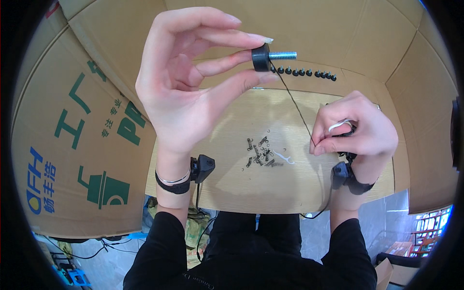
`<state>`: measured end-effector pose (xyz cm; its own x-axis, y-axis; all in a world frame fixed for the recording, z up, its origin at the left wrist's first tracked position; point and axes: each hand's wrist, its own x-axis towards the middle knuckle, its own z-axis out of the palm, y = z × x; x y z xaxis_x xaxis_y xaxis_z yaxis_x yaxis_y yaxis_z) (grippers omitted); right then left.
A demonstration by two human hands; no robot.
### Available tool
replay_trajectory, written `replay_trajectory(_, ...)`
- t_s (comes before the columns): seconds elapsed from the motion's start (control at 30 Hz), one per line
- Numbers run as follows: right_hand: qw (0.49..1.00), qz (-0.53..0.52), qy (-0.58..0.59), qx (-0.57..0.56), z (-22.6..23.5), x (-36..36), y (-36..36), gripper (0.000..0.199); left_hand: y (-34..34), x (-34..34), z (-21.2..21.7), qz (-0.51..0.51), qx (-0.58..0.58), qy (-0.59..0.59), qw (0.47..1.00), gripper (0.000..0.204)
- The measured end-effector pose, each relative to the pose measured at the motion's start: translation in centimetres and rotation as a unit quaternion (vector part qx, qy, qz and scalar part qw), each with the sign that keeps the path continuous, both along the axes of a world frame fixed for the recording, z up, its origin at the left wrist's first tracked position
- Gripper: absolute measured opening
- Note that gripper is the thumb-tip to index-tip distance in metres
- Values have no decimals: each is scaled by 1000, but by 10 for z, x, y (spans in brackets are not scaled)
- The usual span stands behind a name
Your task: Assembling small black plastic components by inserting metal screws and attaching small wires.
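Left hand (179, 92) pinches a black rubber foot with threaded stud (270, 56), raised above the worktop (232, 188). Right hand (353, 128), closed, grips a thin black cord (295, 104). Threading appears underway; aligning comes next.

Black long sleeves on both arms, pushed back just short of the wrists. The left hand (186, 82) shows long, pale, pointed nails. At its wrist sit a thin silver bangle (175, 180) and a black band (173, 187), with a small black boxy device (202, 167) clipped at the side and a dark cable trailing down from it. The right hand (354, 129) carries the same kit: a black strap (360, 187) and a rounded black device (340, 174), its thin black cable looping below. Dark trousers show between the arms.
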<state>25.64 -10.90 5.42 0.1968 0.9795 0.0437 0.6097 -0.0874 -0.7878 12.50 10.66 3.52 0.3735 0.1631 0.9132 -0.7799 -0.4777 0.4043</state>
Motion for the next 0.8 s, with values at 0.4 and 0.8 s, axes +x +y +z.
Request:
replay_trajectory(0.4,855,-172,107,477,-32,-43,58,41,-12,6,-8,51,36,-4,998,55)
replay_trajectory(0.8,883,-300,3,362,-20,-49,30,44,-14,19,-19,148,160,56,974,40)
